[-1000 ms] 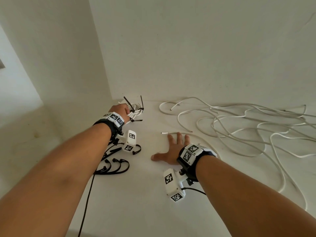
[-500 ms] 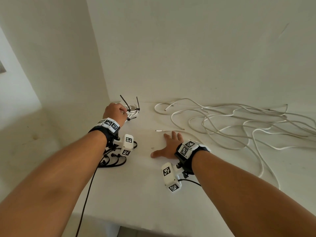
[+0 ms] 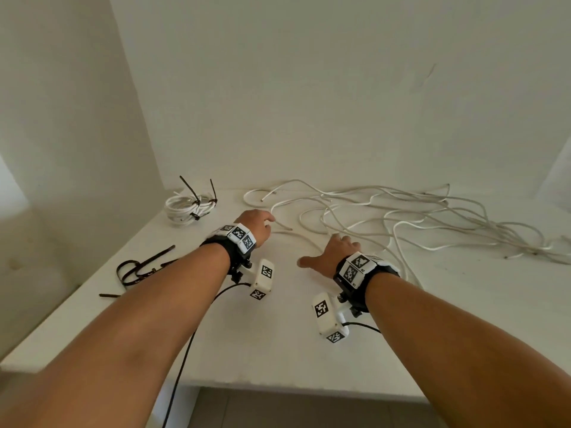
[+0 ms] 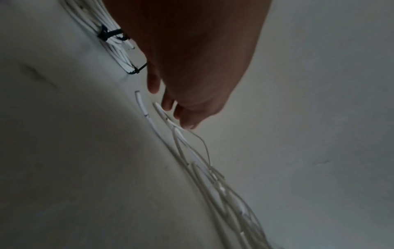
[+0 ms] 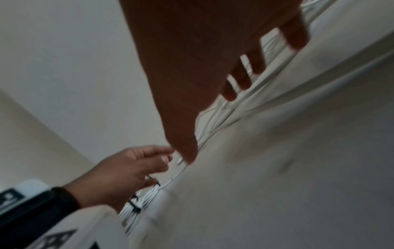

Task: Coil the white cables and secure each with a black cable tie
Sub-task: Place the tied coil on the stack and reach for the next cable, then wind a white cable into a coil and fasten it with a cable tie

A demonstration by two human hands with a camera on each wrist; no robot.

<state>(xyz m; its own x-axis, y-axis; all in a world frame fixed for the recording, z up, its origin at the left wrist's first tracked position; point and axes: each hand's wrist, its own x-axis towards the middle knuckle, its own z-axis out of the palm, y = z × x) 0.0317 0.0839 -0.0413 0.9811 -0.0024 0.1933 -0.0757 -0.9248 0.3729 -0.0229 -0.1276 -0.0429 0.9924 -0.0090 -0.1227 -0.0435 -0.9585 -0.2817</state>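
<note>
A coiled white cable bundle (image 3: 188,205), bound with black ties, lies at the back left of the white table (image 3: 278,335). To its right my left hand (image 3: 258,223) has loosely bent fingers at the free end of a loose white cable (image 3: 282,226). In the left wrist view the fingertips (image 4: 185,122) touch that cable (image 4: 164,114) without closing round it. My right hand (image 3: 332,256) lies flat with fingers spread on the table, over a strand of the tangled white cables (image 3: 401,217). The bundle (image 4: 115,43) shows behind my left hand.
Several loose black cable ties (image 3: 139,270) lie near the table's left edge. Walls close the back and left sides. The table's front edge (image 3: 278,386) runs below my forearms. The cable tangle spreads across the back right.
My left hand has let go of the tied bundle and moved right to the loose cable end. My right hand has stayed flat on the table.
</note>
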